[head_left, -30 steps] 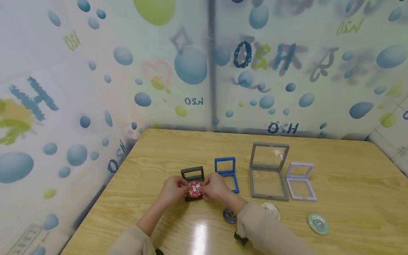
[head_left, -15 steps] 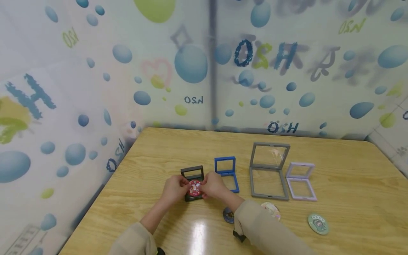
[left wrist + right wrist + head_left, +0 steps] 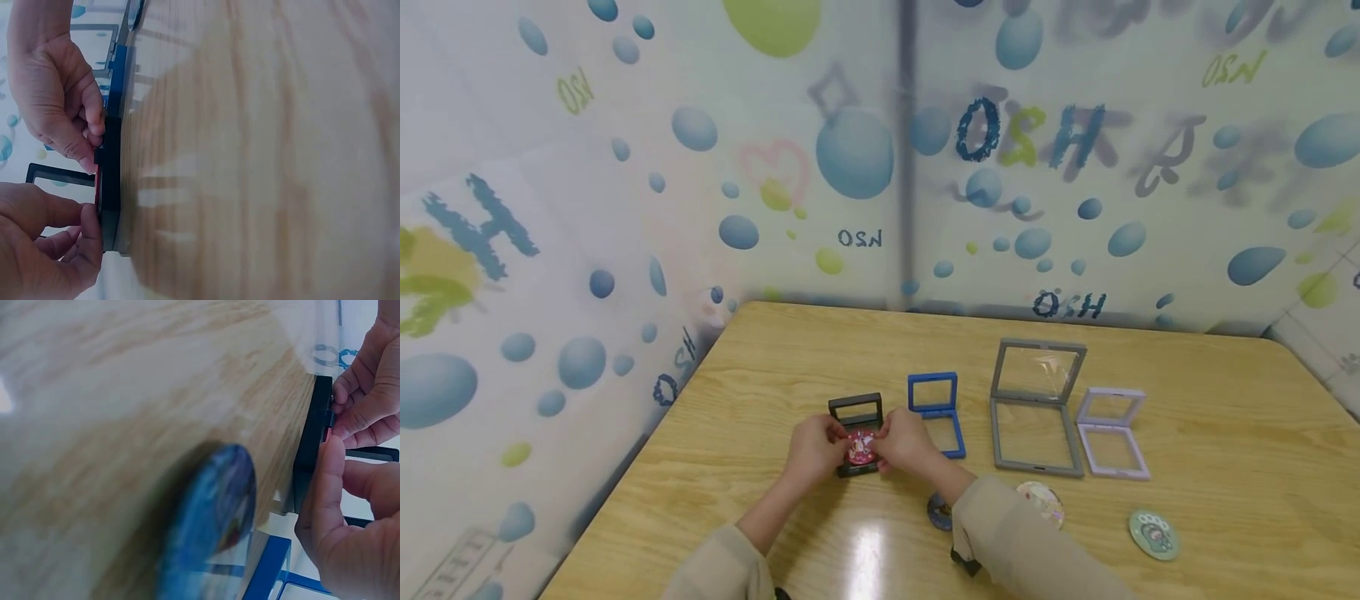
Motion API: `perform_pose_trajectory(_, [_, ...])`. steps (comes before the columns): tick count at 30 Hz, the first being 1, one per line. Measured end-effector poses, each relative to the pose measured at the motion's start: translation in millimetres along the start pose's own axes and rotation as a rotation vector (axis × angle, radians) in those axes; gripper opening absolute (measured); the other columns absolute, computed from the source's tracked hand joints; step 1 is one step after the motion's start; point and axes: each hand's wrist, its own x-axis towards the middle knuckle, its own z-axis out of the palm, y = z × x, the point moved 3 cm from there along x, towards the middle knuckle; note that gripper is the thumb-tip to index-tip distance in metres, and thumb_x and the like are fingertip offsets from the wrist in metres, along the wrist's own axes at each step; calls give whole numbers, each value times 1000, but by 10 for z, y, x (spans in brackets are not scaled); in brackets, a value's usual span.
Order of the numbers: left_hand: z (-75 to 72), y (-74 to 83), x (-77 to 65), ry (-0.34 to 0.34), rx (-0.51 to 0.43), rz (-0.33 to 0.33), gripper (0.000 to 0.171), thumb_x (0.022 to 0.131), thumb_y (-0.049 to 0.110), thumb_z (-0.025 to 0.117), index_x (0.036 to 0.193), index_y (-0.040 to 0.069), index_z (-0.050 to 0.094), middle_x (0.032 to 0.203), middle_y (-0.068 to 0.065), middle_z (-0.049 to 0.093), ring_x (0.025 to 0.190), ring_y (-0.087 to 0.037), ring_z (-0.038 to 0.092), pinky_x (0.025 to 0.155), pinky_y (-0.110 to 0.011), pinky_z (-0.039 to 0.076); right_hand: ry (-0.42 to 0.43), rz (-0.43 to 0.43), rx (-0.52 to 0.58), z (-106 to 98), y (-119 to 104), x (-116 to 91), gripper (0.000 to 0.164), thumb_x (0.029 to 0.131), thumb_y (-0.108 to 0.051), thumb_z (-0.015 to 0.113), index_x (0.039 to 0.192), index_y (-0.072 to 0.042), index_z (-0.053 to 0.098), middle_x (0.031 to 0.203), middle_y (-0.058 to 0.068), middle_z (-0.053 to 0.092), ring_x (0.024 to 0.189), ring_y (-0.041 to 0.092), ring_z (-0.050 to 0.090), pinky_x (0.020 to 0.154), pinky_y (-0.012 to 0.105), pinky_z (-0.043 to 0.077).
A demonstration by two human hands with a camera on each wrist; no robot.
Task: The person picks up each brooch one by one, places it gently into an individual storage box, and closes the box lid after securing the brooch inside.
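Between my two hands is a round red badge (image 3: 861, 447) with a printed picture, lying at the lower half of a small black display frame (image 3: 855, 399). The frame stands hinged open on the table, its windowed lid tilted up behind. My left hand (image 3: 814, 450) pinches the badge's left edge with thumb and fingers. On the opposite side, my right hand (image 3: 910, 443) pinches its right edge. In the left wrist view only a thin red rim of the badge (image 3: 97, 186) shows above the black frame (image 3: 111, 181); fingertips cover the rest.
Right of the black frame stand open blue (image 3: 955, 433), large grey (image 3: 1028, 399) and lilac (image 3: 1122, 475) frames. Nearer lie a dark round badge (image 3: 938, 512), partly behind the right sleeve, a pale badge (image 3: 1041, 502) and a green badge (image 3: 1153, 535). A patterned wall (image 3: 775, 275) backs the table.
The red badge has tilted flatter and sits lower against the black frame, both hands staying on its edges. The other frames and badges stay put; the head view shifts slightly.
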Motion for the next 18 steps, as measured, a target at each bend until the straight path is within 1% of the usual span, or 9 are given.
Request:
perform_pose_trajectory(7, [13,24,-12,24,31,41,7,70,-6,67,71,-4,60,58,-6,59,46,-10,53,42,-21,43,10,-13,2,-9,19,-15,12,78,3,65,75,4,53,66,12,57,44,13,58,45,23,49])
perform_pose_trajectory(15, [31,11,-14,24,20,28,7,71,-6,66,71,-4,60,58,-6,59,46,-9,53,42,-21,43,24,-22,3,-19,36,-32,12,78,3,66,73,3,54,63,11,57,42,12,57,44,22,49])
perform_pose_trajectory(18, [20,9,-20,23,7,28,5,71,-7,64,71,-5,59,58,-7,58,46,-10,53,42,-22,43,33,-51,-7,-43,42,-52,14,77,1,67,69,3,56,57,9,58,40,13,57,43,23,48])
